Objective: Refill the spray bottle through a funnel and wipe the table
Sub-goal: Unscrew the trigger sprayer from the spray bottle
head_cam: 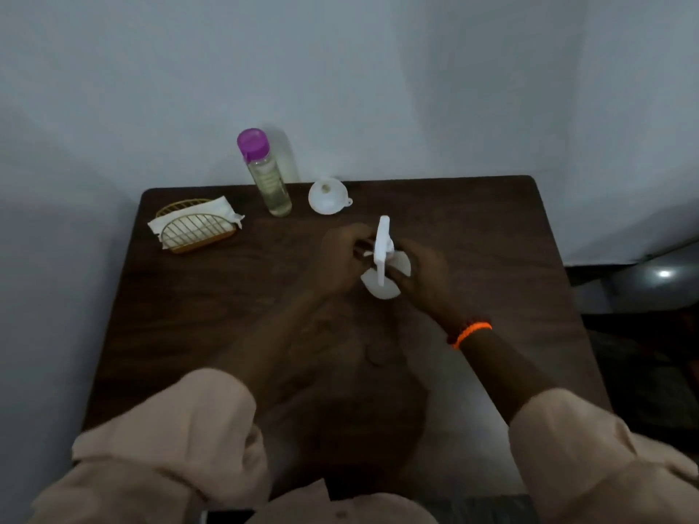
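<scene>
A white spray bottle point(382, 259) stands at the middle of the dark wooden table point(491, 236), seen from above with its trigger head on top. My left hand point(340, 262) grips it from the left, and my right hand point(425, 274) holds it from the right, fingers curled at the neck. A white funnel point(327, 196) lies behind it near the table's back edge. A clear bottle point(268, 179) with a purple cap, partly filled with liquid, stands left of the funnel.
A gold wire holder point(196, 232) with white cloths or napkins sits at the back left. A grey wall rises behind the table. A dark chair or stool point(658, 277) stands off the right edge.
</scene>
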